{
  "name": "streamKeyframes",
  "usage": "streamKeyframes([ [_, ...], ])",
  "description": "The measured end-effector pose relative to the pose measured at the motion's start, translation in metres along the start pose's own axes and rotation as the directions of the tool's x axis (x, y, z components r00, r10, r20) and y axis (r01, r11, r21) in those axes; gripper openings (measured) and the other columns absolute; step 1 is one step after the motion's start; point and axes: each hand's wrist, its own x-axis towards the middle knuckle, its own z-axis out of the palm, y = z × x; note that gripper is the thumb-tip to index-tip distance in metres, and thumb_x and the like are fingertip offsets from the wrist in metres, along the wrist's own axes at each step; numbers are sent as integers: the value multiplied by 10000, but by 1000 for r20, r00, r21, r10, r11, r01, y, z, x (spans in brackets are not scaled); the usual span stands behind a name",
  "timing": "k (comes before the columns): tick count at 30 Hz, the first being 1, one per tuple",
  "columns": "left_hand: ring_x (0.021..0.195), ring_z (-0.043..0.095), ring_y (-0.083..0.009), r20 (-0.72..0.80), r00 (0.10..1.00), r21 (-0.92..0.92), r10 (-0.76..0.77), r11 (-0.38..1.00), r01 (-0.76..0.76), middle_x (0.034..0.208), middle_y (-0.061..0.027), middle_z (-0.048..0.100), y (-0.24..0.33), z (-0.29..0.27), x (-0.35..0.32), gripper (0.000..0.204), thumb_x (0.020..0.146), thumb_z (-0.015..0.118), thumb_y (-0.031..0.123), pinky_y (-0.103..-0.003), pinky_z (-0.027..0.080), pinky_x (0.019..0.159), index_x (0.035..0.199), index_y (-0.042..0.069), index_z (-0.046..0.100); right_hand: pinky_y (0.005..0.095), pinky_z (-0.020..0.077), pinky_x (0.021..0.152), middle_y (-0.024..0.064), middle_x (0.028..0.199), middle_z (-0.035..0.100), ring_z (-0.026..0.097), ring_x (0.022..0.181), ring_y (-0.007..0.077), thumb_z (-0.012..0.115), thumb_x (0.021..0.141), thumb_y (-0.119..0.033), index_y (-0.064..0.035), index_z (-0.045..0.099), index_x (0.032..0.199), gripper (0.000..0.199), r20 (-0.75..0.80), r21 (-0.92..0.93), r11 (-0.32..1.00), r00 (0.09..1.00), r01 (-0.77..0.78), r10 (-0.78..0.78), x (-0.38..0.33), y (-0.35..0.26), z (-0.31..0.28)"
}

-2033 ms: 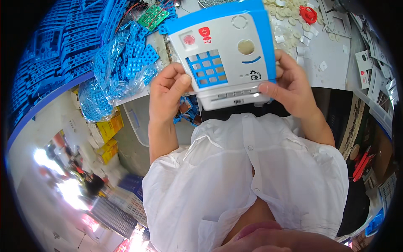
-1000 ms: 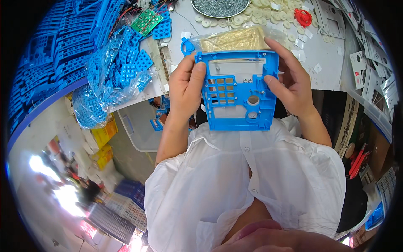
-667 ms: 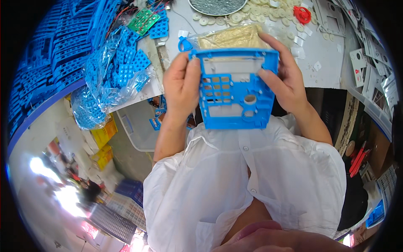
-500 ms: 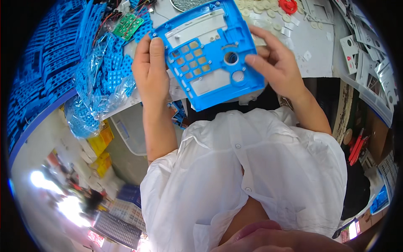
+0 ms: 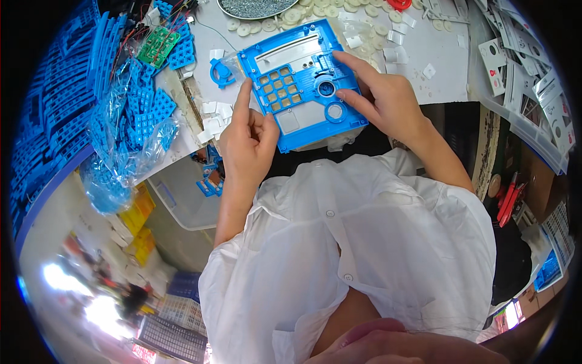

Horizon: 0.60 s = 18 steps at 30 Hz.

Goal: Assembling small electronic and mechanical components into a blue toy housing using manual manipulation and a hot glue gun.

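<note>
A blue plastic housing panel [image 5: 306, 124] lies tilted at the front edge of the table, its ribbed inner side up. It has a grid of square openings, a long slot and two round openings. My right hand [image 5: 388, 100] grips its right side, thumb on the inner face and fingers along the edge. At the panel's left edge is my left hand [image 5: 245, 139], index finger stretched out and the others bent; I see nothing in it. A blue ring-shaped part [image 5: 222, 73] lies just left of the panel.
Blue keypad pieces [image 5: 145, 118], partly in a clear bag, and a green circuit board [image 5: 159, 47] lie at left beside stacked blue parts [image 5: 57, 97]. Beyond the panel are a dish of screws [image 5: 257, 6] and cream discs [image 5: 291, 15]. A bin of flat plates [image 5: 530, 79] stands right.
The panel has gone from being held up in both hands to lying lower, at the table's edge. My left hand has loosened from its left side and moved down; my right hand still holds it.
</note>
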Motion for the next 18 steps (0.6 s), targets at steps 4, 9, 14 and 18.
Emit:
streamKeyframes([
  [4,531,549,-94,-25,1000,36,13,999,-12,624,-35,572,1,1,5,624,886,666,23,-252,457,547,1484,-24,493,338,476,544,117,643,618,602,536,238,753,930,-245,-117,585,1441,552,-75,-71,995,995,63,-69,3,2,6],
  [9,491,550,-149,18,1000,161,15,987,-18,587,-45,562,-1,2,-2,619,888,688,75,-289,478,541,1482,21,522,354,502,543,121,641,640,655,570,281,754,924,-270,-118,628,1389,505,11,-274,955,994,109,-111,3,-6,2],
  [14,839,633,-217,104,991,281,-82,958,49,947,-131,652,13,-7,3,550,914,653,69,-326,508,762,1457,78,567,352,498,547,100,657,654,647,561,261,744,930,-276,-113,653,1349,459,90,-326,938,991,121,-96,11,-7,-4],
  [18,1220,550,-341,77,940,377,333,863,-336,1316,-167,590,10,-7,0,498,867,704,105,-458,419,1026,1361,117,643,325,506,580,95,700,659,641,589,208,725,942,-223,-88,704,1239,327,287,88,994,957,-70,42,25,2,-28],
])
